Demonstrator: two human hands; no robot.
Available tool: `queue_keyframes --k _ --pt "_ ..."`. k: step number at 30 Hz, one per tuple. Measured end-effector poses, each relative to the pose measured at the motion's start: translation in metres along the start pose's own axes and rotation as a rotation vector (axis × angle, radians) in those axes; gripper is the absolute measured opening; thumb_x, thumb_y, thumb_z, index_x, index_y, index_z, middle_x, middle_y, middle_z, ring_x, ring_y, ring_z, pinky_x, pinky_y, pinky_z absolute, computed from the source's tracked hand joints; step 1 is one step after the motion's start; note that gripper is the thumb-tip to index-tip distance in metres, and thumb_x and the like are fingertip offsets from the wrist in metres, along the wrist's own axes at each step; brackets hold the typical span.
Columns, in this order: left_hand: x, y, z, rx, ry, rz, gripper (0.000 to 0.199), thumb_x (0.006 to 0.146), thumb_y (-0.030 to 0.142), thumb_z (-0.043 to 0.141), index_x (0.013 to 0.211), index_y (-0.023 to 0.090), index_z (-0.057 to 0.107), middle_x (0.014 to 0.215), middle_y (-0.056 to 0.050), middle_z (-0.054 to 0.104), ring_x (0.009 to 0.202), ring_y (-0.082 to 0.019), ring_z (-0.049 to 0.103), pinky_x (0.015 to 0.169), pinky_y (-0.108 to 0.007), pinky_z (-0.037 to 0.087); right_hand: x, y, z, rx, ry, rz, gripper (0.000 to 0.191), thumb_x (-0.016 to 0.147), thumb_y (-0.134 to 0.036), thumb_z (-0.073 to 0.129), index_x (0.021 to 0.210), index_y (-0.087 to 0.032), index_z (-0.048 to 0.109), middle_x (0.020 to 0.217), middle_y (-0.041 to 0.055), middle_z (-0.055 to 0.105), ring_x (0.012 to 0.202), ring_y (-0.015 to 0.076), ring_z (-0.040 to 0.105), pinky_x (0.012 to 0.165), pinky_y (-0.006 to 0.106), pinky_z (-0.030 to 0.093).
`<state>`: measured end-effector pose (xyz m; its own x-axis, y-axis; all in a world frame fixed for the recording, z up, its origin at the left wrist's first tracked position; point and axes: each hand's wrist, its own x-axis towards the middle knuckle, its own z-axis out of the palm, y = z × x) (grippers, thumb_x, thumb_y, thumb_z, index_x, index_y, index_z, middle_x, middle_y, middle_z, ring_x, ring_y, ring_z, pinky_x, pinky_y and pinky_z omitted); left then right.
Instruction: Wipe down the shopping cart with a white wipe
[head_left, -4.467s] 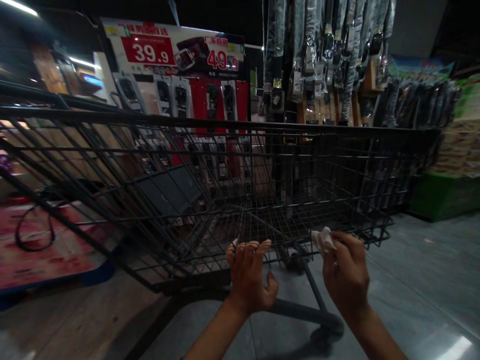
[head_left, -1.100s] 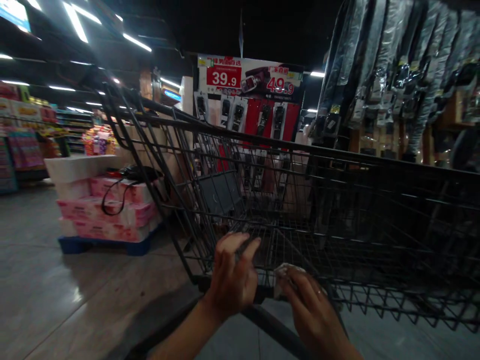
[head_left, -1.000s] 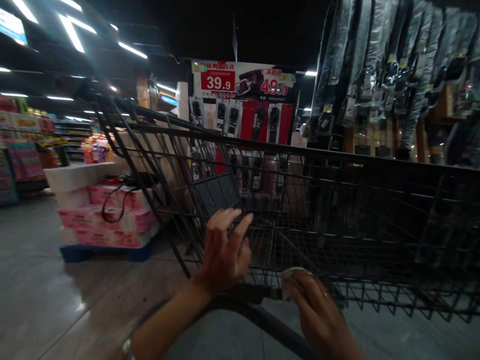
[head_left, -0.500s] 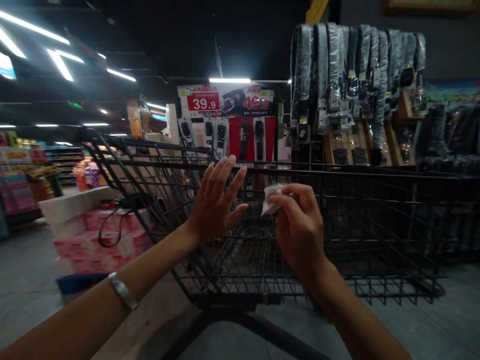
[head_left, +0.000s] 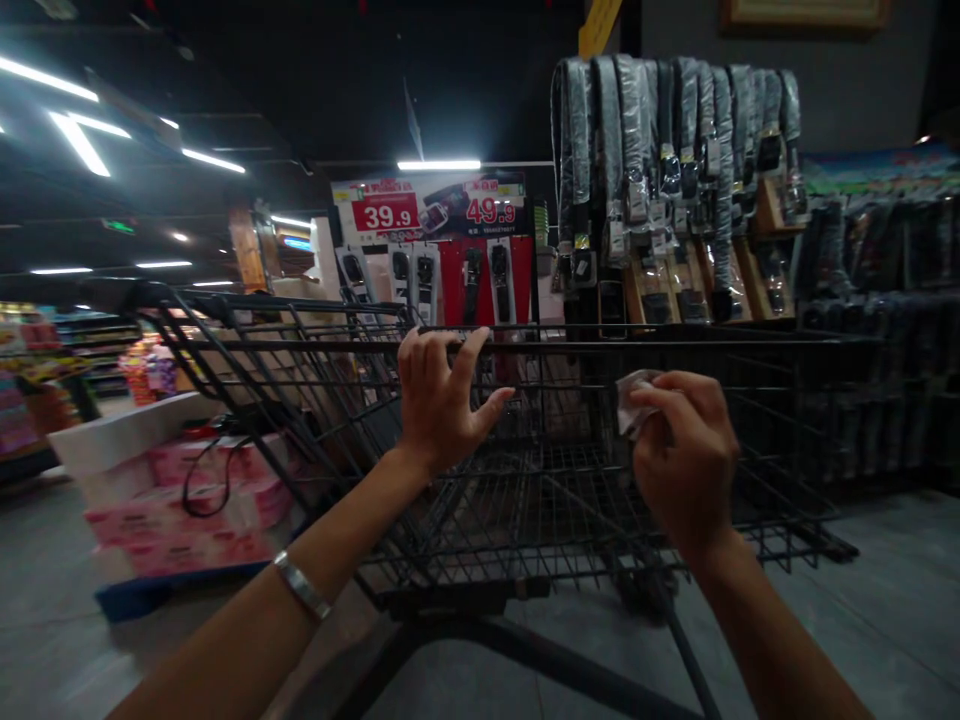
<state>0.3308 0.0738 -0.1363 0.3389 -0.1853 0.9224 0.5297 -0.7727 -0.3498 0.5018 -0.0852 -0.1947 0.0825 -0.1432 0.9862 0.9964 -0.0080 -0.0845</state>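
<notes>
A black wire shopping cart (head_left: 525, 510) stands side-on before me, its top rail running across the view. My left hand (head_left: 446, 400) is at that rail, fingertips bent over it, the thumb spread away to the right; nothing shows in its grasp. A silver bracelet (head_left: 301, 585) circles my left wrist. Further right, my right hand (head_left: 686, 450) is closed, pinching a crumpled white tissue (head_left: 636, 400) between thumb and fingers, just in front of the cart's side. Whether the tissue touches the wires I cannot tell.
Pink packs (head_left: 180, 500) are stacked on a blue base at the left. Behind the cart, wrapped belts (head_left: 637, 150) hang from a rack, beside a price sign (head_left: 427, 205) and more belts on a red board. Grey floor shows at both sides.
My right hand has moved right with the tissue, away from my left hand. My left hand's fingers, stretched up before, now bend over the rail. The view has shifted somewhat.
</notes>
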Motion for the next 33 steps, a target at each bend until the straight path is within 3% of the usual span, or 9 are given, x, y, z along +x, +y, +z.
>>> queue_keyframes --k 3,6,11,16,22,27,29,33 --pt "0.002 0.0 0.002 0.018 0.012 0.011 0.067 0.083 0.067 0.043 0.131 0.021 0.047 0.109 -0.01 0.047 0.108 -0.027 0.042 0.104 -0.054 0.028 0.006 0.023 -0.018 -0.087 0.063 0.084 0.023 0.077 -0.002 0.044 0.078 -0.02 0.059 0.088 0.0047 0.053 0.085 0.019 0.055 0.077 0.04 0.05" --pt "0.007 0.002 0.002 0.023 0.019 -0.037 0.062 0.081 0.068 0.045 0.12 0.021 0.054 0.101 -0.008 0.05 0.1 -0.027 0.044 0.098 -0.051 0.033 0.009 0.032 -0.024 -0.131 0.137 0.195 0.02 0.074 -0.003 0.045 0.076 -0.019 0.057 0.084 0.0051 0.052 0.085 0.02 0.054 0.077 0.04 0.048" --pt "0.016 0.018 -0.001 -0.03 -0.014 -0.078 0.055 0.077 0.064 0.054 0.11 0.02 0.059 0.094 -0.007 0.052 0.097 -0.027 0.045 0.095 -0.049 0.035 0.006 0.016 -0.011 -0.063 0.17 0.256 0.028 0.078 -0.005 0.048 0.102 -0.016 0.056 0.094 0.0074 0.056 0.088 0.0206 0.056 0.079 0.04 0.049" --pt "0.019 0.034 0.001 -0.078 -0.021 -0.104 0.054 0.077 0.061 0.058 0.112 0.02 0.06 0.097 -0.007 0.053 0.1 -0.027 0.045 0.098 -0.05 0.033 0.005 -0.005 0.004 -0.044 0.119 0.184 0.024 0.084 -0.006 0.044 0.097 -0.016 0.061 0.095 0.0091 0.057 0.094 0.0211 0.056 0.083 0.041 0.05" --pt "0.018 0.035 0.005 -0.058 0.006 -0.105 0.055 0.079 0.061 0.057 0.117 0.02 0.058 0.102 -0.008 0.054 0.106 -0.028 0.047 0.104 -0.053 0.031 0.01 -0.012 0.003 0.021 0.142 0.207 0.024 0.084 -0.005 0.045 0.094 -0.018 0.062 0.093 0.0076 0.058 0.091 0.0199 0.058 0.079 0.04 0.054" --pt "-0.014 0.053 0.008 -0.022 0.02 0.027 0.057 0.088 0.037 0.053 0.14 0.022 0.036 0.14 -0.016 0.038 0.135 -0.033 0.03 0.112 -0.058 0.019 -0.008 -0.029 0.013 0.182 -0.021 0.124 0.024 0.086 -0.003 0.042 0.094 -0.017 0.06 0.093 0.0073 0.06 0.089 0.0169 0.061 0.077 0.034 0.056" --pt "-0.035 0.061 0.01 -0.021 0.05 0.088 0.058 0.086 0.03 0.055 0.14 0.02 0.037 0.139 -0.017 0.038 0.135 -0.032 0.031 0.113 -0.057 0.019 -0.021 -0.034 0.02 0.178 -0.08 0.034 0.024 0.088 -0.005 0.04 0.095 -0.017 0.06 0.096 0.0087 0.061 0.093 0.0172 0.061 0.079 0.034 0.056" --pt "-0.068 0.073 0.017 -0.029 0.04 0.058 0.049 0.085 0.027 0.053 0.134 0.02 0.048 0.119 -0.014 0.054 0.124 -0.029 0.043 0.112 -0.055 0.021 -0.039 -0.032 0.024 0.096 -0.114 -0.067 0.023 0.088 -0.005 0.04 0.095 -0.016 0.06 0.096 0.0101 0.062 0.096 0.0188 0.061 0.08 0.035 0.057"
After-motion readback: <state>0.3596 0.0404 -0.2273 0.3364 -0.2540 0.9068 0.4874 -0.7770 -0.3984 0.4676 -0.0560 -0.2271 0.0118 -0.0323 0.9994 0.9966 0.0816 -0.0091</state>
